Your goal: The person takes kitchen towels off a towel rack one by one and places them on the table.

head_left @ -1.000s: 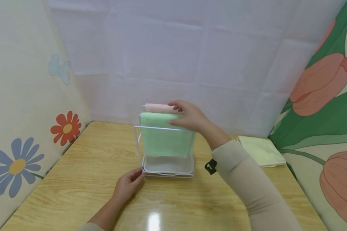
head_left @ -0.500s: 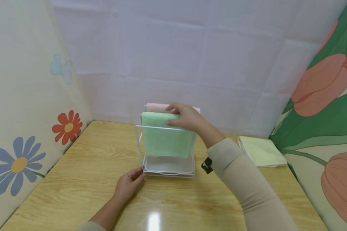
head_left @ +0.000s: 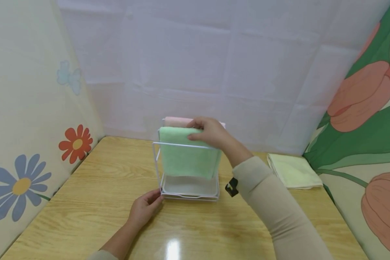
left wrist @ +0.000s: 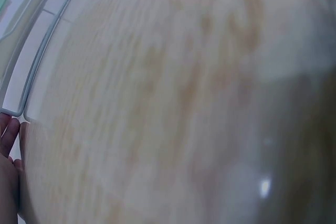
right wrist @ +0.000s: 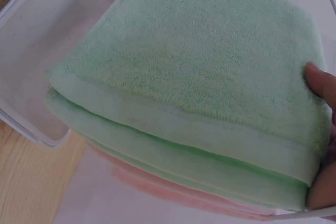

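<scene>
Green towel [head_left: 185, 159] on white rack [head_left: 156, 168], under right hand [head_left: 209, 133], pinched between thumb and fingers

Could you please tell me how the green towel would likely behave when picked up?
The green towel would probably sag rather than stay stiff, since it hangs draped over the white wire rack. Its fuzzy pile suggests it is unlikely to slip easily. Being cloth, it also seems unlikely to break.

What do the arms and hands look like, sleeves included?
The left hand and right hand are gloveless. The right sleeve is beige and creased, with a cuff; only a bit of the beige left sleeve shows. A small black item shows by the cuff.
</scene>
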### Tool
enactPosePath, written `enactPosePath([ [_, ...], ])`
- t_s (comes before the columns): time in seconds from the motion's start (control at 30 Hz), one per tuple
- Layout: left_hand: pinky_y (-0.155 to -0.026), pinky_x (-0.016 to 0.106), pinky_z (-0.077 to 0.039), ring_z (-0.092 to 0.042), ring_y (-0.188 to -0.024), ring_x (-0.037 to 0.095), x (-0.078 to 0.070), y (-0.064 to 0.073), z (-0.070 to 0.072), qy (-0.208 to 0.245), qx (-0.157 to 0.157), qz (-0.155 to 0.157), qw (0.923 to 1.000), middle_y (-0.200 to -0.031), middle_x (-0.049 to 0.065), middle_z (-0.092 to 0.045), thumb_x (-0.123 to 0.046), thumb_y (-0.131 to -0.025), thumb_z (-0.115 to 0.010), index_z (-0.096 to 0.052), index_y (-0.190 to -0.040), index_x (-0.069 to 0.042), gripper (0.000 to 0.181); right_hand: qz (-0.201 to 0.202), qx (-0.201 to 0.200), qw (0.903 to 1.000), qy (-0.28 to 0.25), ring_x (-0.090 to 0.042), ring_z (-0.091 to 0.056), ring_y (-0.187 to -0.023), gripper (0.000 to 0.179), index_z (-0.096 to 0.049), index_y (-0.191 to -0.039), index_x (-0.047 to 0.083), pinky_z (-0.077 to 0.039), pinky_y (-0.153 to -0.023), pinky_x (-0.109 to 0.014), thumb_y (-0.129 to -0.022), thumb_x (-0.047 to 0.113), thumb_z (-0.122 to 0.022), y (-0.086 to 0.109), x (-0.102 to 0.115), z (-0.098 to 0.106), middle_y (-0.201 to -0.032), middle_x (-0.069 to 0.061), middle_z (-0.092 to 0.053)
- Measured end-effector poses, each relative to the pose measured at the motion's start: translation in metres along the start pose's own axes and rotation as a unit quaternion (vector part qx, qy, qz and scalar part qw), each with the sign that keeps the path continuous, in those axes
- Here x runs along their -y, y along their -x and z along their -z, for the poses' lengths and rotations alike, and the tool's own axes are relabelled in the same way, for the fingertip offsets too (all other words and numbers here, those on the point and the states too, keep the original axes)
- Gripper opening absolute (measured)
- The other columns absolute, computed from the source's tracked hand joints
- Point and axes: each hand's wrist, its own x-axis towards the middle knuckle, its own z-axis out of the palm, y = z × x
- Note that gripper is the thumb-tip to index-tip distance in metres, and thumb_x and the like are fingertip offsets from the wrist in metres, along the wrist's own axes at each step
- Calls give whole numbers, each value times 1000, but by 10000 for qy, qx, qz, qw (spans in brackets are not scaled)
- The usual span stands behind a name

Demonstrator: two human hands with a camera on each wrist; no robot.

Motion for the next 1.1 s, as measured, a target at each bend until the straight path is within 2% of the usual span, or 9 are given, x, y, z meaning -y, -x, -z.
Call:
enactPosePath([
  [0.47,-87,18,-53,-68,-102,15,4,-1,-1,-43,-5,-28,10000,-116,14,-72,-17,-91,-70,-67,-120,-3,33,-165,-235,9983,-510,-18,-61,-99,35,-68,-120,18,-50,-92,-34,-87,26,-76,-1,0,3,-109,-3,-70],
  [0.7,-86,18,-53,-68,-102,17,5,-1,-1,-124,-18,-91,9999,-115,14,-72,-17,-92,-69,-67,-120,-3,32,-217,-436,9954,-831,-16,-60,-91,34,-69,-117,17,-49,-80,-26,-85,25,-77,-2,5,11,-105,-4,-70],
  [0.93,-79,15,-54,-68,-91,5,3,0,-1,157,15,-84,9998,-114,19,-72,-16,-92,-69,-66,-120,1,34,-120,-504,9922,-1134,-14,-59,-84,30,-70,-113,14,-51,-70,-24,-85,22,-77,-1,11,23,-102,-4,-69],
  [1.1,-79,14,-53,-66,-89,-1,6,-3,-1,190,72,32,9998,-115,18,-71,-16,-92,-69,-66,-122,0,34,-48,-676,9905,-1193,-13,-58,-79,26,-68,-108,11,-51,-64,-23,-85,19,-77,1,16,31,-95,-4,-67],
])
